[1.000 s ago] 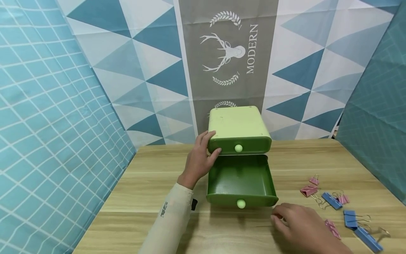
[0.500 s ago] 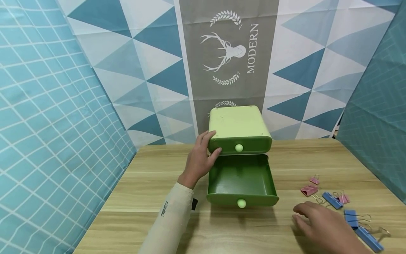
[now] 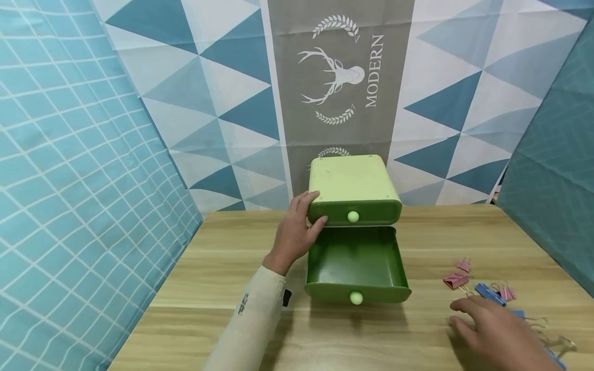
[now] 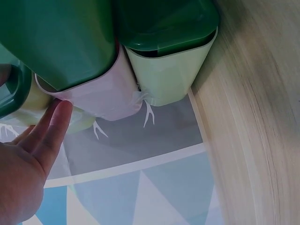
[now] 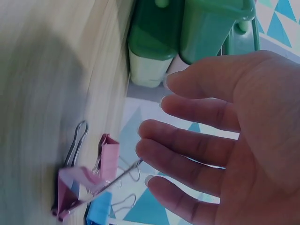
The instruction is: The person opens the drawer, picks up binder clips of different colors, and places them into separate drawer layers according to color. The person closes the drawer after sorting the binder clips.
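Note:
A small drawer unit [image 3: 352, 178] with a pale green top stands against the back cloth. One green drawer [image 3: 380, 294] below the top one is pulled out, with nothing in its visible inside. My left hand [image 3: 294, 232] holds the unit's upper left corner, thumb on the top drawer's front and fingers at the side. In the left wrist view its fingers touch a pinkish casing [image 4: 110, 93]. Over the table at the right, my right hand [image 3: 498, 330] has spread, slightly bent fingers and holds nothing. Nearest it are a pink binder clip [image 5: 70, 197] and a blue binder clip [image 5: 99, 208].
More binder clips lie at the table's right, among them a small pink clip [image 3: 464, 265] and a blue clip [image 3: 489, 294]. Some are partly hidden by the right hand. Cloth walls [image 3: 552, 180] border the wooden table [image 3: 209, 288].
My right hand has moved right, from beside the pulled-out drawer to the binder clips, now covering some of them. The left hand keeps its place on the unit.

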Demonstrator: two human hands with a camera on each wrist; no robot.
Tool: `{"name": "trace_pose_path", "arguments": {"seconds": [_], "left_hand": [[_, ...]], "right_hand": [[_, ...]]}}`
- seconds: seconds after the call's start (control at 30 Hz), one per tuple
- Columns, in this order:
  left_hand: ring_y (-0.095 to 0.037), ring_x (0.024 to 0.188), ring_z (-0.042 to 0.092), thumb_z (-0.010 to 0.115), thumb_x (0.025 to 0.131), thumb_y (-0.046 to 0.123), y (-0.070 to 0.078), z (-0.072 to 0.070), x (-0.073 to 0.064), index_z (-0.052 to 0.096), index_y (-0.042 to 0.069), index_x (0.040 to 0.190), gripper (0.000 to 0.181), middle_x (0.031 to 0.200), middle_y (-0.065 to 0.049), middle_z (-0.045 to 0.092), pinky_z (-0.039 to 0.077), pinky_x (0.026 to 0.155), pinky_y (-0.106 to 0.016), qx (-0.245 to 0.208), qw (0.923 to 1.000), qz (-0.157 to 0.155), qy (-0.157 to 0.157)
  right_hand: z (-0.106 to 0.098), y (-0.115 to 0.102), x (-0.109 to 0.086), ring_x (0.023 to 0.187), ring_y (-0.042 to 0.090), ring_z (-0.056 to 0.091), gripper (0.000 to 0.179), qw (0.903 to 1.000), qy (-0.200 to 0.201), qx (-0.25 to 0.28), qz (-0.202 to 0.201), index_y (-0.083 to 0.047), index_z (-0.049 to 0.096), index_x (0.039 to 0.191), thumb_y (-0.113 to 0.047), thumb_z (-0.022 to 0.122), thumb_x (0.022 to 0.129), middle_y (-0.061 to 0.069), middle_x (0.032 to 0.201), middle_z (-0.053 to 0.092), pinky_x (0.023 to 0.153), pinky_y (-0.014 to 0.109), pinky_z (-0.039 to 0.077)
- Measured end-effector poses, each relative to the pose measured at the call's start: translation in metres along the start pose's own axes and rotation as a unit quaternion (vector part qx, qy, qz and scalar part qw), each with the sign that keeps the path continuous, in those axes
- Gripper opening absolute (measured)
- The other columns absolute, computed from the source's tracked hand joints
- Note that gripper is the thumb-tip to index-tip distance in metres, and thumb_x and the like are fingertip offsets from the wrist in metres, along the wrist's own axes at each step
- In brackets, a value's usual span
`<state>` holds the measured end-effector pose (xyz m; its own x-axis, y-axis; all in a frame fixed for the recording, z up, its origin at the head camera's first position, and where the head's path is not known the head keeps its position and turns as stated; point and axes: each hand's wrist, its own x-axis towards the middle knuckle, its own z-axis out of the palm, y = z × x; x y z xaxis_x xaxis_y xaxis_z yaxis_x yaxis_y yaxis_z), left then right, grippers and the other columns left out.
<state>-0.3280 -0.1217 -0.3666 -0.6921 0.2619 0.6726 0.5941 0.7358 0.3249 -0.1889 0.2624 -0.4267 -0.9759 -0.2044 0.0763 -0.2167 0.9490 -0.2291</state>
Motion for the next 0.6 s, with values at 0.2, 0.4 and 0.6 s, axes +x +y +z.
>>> {"name": "trace_pose_path", "arguments": {"seconds": [0.2, 0.4, 0.6], "left_hand": [[-0.011, 0.061, 0.055, 0.065, 0.099, 0.034, 0.001, 0.0, 0.002, 0.036, 0.024, 0.153, 0.062, 0.15, -0.011, 0.042, 0.046, 0.055, -0.03, 0.001, 1.0, 0.0, 0.003], [-0.01, 0.058, 0.052, 0.065, 0.099, 0.033, 0.001, 0.001, 0.0, 0.036, 0.023, 0.152, 0.061, 0.149, -0.011, 0.042, 0.044, 0.052, -0.029, 0.006, 1.0, 0.002, 0.006], [-0.01, 0.059, 0.053, 0.064, 0.099, 0.034, -0.001, 0.001, 0.0, 0.035, 0.024, 0.153, 0.062, 0.149, -0.011, 0.042, 0.044, 0.052, -0.029, 0.005, 0.9999, 0.007, 0.009]], "right_hand": [[-0.001, 0.011, -0.003, 0.092, 0.033, 0.067, 0.02, 1.0, 0.004, -0.001, 0.007, -0.012, 0.074, 0.1, -0.026, 0.078, 0.086, 0.007, 0.101, 0.07, 0.074, 0.055, 0.053], [0.001, 0.019, -0.004, 0.093, 0.032, 0.066, 0.022, 0.9986, -0.046, 0.005, 0.026, -0.012, 0.074, 0.101, -0.031, 0.075, 0.089, 0.008, 0.103, 0.068, 0.075, 0.054, 0.053], [0.003, 0.025, -0.004, 0.089, 0.032, 0.067, 0.029, 0.9961, -0.075, 0.013, 0.044, -0.008, 0.073, 0.105, -0.035, 0.073, 0.092, 0.012, 0.103, 0.068, 0.072, 0.053, 0.054]]}}
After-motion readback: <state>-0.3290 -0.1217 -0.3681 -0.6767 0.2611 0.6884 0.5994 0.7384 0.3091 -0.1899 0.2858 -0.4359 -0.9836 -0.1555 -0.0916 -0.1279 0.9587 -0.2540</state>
